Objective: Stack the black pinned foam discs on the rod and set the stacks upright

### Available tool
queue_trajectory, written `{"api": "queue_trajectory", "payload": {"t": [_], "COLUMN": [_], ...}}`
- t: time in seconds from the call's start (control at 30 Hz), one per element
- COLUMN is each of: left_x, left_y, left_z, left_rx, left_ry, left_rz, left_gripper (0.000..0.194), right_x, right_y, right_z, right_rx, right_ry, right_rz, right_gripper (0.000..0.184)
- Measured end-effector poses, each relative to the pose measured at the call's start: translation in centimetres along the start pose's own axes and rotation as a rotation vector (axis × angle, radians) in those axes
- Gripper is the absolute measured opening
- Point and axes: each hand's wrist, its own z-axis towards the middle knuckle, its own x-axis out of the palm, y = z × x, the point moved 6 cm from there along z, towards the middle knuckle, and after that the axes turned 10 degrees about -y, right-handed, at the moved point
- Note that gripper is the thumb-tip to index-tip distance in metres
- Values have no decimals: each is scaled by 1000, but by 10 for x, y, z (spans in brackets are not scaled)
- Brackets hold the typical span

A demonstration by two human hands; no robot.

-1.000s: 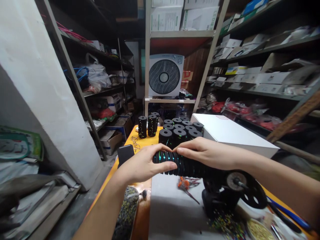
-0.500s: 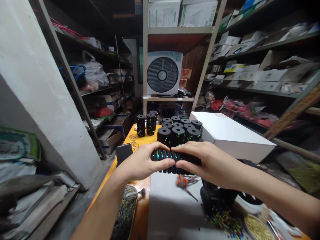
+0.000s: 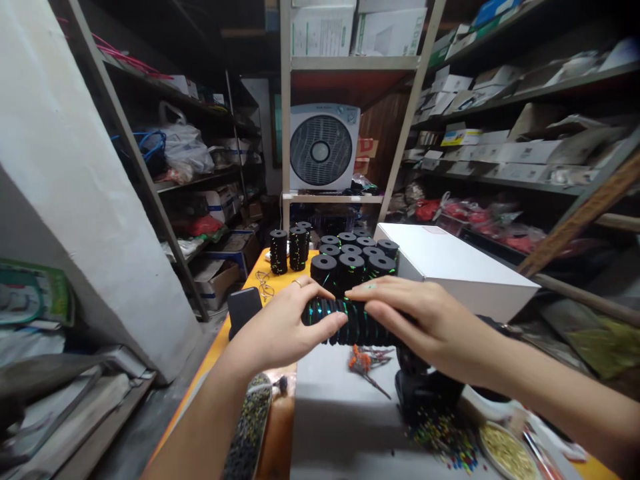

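A black ribbed roll point(image 3: 356, 327) with shiny green and blue bits lies sideways between my hands, above a white board point(image 3: 335, 427). My left hand point(image 3: 280, 323) grips its left part, fingers over the top and thumb along the near side. On the right part rests my right hand point(image 3: 430, 313), fingers across the top and thumb on the front; the roll's right end is hidden beneath it. Just below, a sprig with orange tufts point(image 3: 360, 360) lies on the board. Black material point(image 3: 430, 397) sits under my right wrist.
Several upright black rolls point(image 3: 351, 261) stand behind my hands, beside a white box point(image 3: 455, 260). At left are a black phone-like object point(image 3: 244, 310), glasses point(image 3: 265, 285) and a tray of dark bits point(image 3: 250, 427). Colourful beads point(image 3: 450, 440) and a dish point(image 3: 507, 450) lie front right.
My right thumb and fingers have spread rightward along the roll, away from my left thumb, exposing more of its ribbed front. My left hand keeps its hold. The view has shifted slightly.
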Motion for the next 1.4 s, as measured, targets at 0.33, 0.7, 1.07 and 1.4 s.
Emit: {"api": "queue_trajectory", "payload": {"t": [0.33,0.7,1.07,1.4], "left_x": [2,3,3,8], "left_y": [-9,-7,-5,-26], "left_z": [0,0,0,-6], "left_rx": [38,35,-3,159], "left_ry": [-12,-13,-27,-40], "left_rz": [43,11,-10,320], "left_gripper": [36,30,24,33], "right_x": [8,9,10,-6], "right_y": [-24,-17,-9,-15], "right_z": [3,-8,-12,-8], "right_rx": [252,191,95,148], "right_ry": [196,72,83,60], "right_rz": [155,121,58,80], "right_gripper": [35,33,34,33]}}
